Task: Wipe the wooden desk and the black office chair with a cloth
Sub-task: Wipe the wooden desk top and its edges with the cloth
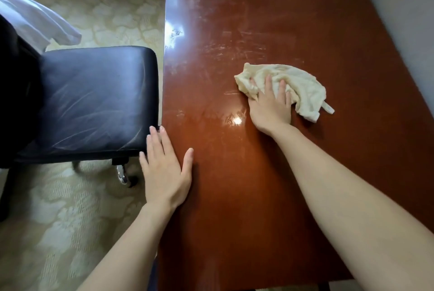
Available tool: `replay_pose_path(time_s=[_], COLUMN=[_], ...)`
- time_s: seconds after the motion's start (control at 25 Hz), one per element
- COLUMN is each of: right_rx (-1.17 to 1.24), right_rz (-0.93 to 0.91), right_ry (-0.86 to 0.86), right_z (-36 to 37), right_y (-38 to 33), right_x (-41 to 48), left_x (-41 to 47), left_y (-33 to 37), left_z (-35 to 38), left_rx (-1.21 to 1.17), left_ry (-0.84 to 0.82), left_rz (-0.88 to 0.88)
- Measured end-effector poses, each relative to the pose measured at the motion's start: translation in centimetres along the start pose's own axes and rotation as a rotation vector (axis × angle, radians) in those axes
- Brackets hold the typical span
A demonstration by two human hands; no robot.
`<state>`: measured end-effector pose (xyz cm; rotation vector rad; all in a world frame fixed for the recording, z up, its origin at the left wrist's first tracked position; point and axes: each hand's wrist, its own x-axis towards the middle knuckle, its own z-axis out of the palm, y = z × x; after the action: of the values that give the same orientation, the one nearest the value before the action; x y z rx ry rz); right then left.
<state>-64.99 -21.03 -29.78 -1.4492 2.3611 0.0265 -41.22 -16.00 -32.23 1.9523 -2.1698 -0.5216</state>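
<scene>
A glossy reddish-brown wooden desk [270,185] fills the right half of the view, with pale dusty streaks toward its far end. A crumpled cream cloth [298,86] lies on it at mid-length. My right hand [270,105] presses flat on the cloth's near left part, fingers straight and partly tucked under folds. My left hand [165,170] rests flat on the desk's left edge, fingers extended, thumb spread. The black office chair [94,102] stands left of the desk, its leather seat nearly touching the desk edge beside my left fingertips.
Patterned beige carpet [58,220] covers the floor at left. White fabric [35,20] drapes over the chair's dark back at far left. A chrome caster [123,174] shows under the seat. A grey wall [404,20] runs along the desk's right side.
</scene>
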Motion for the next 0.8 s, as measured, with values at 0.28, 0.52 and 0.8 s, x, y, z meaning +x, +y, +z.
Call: replay_pose_path(time_s=[0.28,0.52,0.8], right_rx=[-0.073,-0.064,-0.12], right_rz=[-0.374,-0.492,-0.577], right_ry=[0.02,0.046,-0.028], right_z=[4.9,7.5,4.7], right_y=[-3.0,-4.1,-8.8], right_x=[-11.6,-18.1,-8.9], left_x=[-0.2,-0.4,-0.6], left_y=[-0.7,-0.8,-1.0], left_z=[0.0,-0.2,-0.1], left_rx=[-0.431,-0.522,-0.531], left_ry=[0.026,0.043,0.115], left_rz=[-0.029,-0.08,-0.059])
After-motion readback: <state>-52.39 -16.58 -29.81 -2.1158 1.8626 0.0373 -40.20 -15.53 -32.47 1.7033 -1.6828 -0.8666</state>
